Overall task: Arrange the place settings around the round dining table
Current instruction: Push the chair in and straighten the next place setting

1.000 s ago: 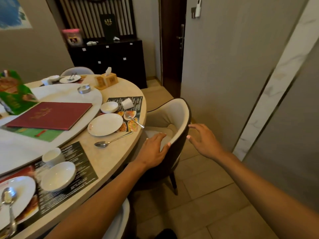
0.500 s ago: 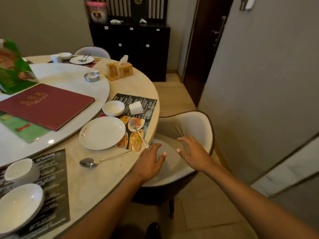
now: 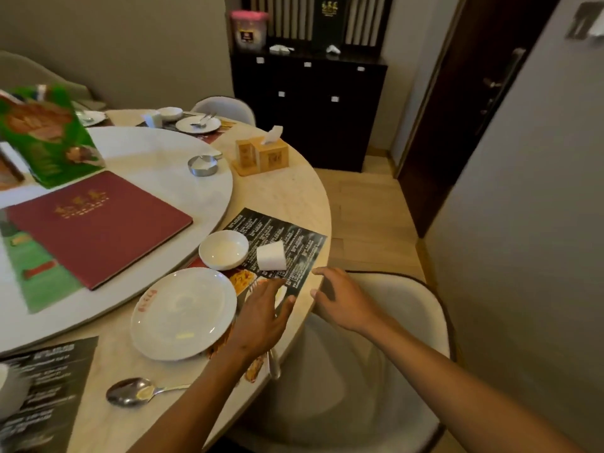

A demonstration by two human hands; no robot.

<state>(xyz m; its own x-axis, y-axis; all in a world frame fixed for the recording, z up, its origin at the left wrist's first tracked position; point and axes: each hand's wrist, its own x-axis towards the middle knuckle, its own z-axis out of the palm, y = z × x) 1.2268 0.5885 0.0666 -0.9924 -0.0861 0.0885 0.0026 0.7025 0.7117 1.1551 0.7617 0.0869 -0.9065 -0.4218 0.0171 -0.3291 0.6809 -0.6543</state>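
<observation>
The left hand (image 3: 261, 317) reaches with straight fingers over the dark placemat (image 3: 287, 237) at the edge of the round table (image 3: 287, 194), just right of the white plate (image 3: 183, 313). The right hand (image 3: 343, 297) hangs open beside the table's rim, above a cream chair (image 3: 408, 308). On the placemat sit a small bowl (image 3: 224, 249) and a tipped white cup (image 3: 271, 255). A spoon (image 3: 137, 391) lies nearer.

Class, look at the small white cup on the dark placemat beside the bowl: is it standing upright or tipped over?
Tipped over. The white cup lies on its side on the placemat, its tapered wall facing up, right of the bowl.
</observation>
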